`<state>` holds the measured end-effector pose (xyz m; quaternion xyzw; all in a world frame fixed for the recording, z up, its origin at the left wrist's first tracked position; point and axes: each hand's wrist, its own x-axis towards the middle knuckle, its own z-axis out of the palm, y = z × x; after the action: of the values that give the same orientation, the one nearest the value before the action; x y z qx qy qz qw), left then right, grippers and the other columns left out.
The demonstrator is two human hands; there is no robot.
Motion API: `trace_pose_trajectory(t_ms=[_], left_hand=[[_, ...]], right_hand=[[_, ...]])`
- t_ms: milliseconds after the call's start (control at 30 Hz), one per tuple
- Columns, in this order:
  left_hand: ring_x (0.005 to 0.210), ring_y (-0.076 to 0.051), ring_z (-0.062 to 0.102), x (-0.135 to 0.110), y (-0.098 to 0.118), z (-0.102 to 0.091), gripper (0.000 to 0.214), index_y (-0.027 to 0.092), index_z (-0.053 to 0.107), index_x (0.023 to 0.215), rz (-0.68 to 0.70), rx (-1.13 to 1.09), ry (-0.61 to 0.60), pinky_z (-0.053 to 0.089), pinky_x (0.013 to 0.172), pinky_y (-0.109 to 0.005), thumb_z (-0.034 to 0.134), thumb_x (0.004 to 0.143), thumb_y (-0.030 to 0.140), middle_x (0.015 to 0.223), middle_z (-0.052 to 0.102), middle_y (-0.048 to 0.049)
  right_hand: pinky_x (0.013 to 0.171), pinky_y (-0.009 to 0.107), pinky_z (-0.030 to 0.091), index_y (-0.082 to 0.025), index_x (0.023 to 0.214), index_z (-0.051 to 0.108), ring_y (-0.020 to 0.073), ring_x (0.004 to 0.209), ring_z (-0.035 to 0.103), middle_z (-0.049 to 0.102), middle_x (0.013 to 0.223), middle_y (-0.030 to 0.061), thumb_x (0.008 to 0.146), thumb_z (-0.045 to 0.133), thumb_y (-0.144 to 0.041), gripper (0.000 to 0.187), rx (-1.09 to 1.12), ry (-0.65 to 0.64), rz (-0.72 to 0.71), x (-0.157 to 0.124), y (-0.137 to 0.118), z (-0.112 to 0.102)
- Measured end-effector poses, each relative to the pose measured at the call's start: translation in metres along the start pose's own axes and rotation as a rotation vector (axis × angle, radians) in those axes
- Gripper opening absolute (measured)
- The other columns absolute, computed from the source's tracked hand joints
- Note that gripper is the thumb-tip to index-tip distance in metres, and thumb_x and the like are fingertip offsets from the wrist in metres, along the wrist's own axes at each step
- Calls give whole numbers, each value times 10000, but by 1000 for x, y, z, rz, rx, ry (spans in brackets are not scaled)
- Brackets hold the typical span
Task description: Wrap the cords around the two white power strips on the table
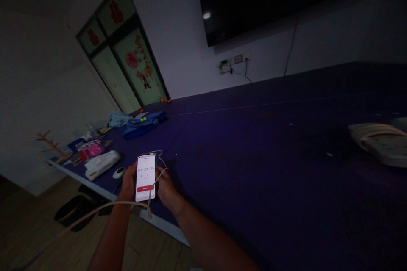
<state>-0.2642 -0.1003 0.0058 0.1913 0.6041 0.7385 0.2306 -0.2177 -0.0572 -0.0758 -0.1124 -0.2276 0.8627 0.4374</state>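
Note:
A white smartphone point(146, 177) with a lit screen showing a timer sits upright in both of my hands over the near edge of a dark blue table point(254, 144). My left hand point(128, 183) grips its left side and my right hand point(165, 186) grips its right side. A pale cable point(95, 211) runs from the phone down past my left forearm, and another loop of it lies behind the phone.
Along the table's left end lie a white packet point(101, 164), a small white oval device point(119, 172), a colourful package point(92, 150) and blue clothes point(143, 123). A pale sandal point(380, 142) lies at the right. A dark screen hangs on the wall. Wooden floor lies below.

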Motion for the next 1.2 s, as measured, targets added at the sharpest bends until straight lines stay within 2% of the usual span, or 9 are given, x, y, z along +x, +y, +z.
trace_pose_trajectory(t_ms=[167,433,700,1033,1200], left_hand=[[335,-118,473,-3,3,3,92,144,575,575,1,7,10,346,344,-212,592,571,235,420,571,30],[374,-139,519,-9,6,5,94,146,578,593,-35,-5,-14,391,394,-234,585,601,239,440,582,19],[365,-138,509,-3,1,2,84,153,584,606,-17,-22,24,363,379,-227,601,594,234,422,568,31],[323,-124,463,-5,4,5,113,150,574,563,-44,-18,-28,344,346,-221,583,598,257,398,552,26],[354,-142,496,-9,8,8,83,147,593,580,-58,-25,30,357,372,-232,584,604,226,406,553,23]], right_hand=[[616,297,501,-194,869,599,170,648,627,650,662,-4,640,672,-322,272,12,1,7,-1,-2,2],[597,290,503,-201,879,598,167,632,629,637,635,-15,648,668,-340,279,9,-2,-12,0,1,2],[596,292,506,-201,872,605,168,616,631,632,610,-15,661,671,-324,253,7,4,-13,-1,-1,3],[582,283,502,-197,858,596,160,596,625,635,615,-13,658,662,-335,252,4,-8,1,-2,-2,2],[613,286,505,-193,857,597,167,641,637,641,629,-9,668,672,-338,249,5,-22,-23,-1,-1,1]])
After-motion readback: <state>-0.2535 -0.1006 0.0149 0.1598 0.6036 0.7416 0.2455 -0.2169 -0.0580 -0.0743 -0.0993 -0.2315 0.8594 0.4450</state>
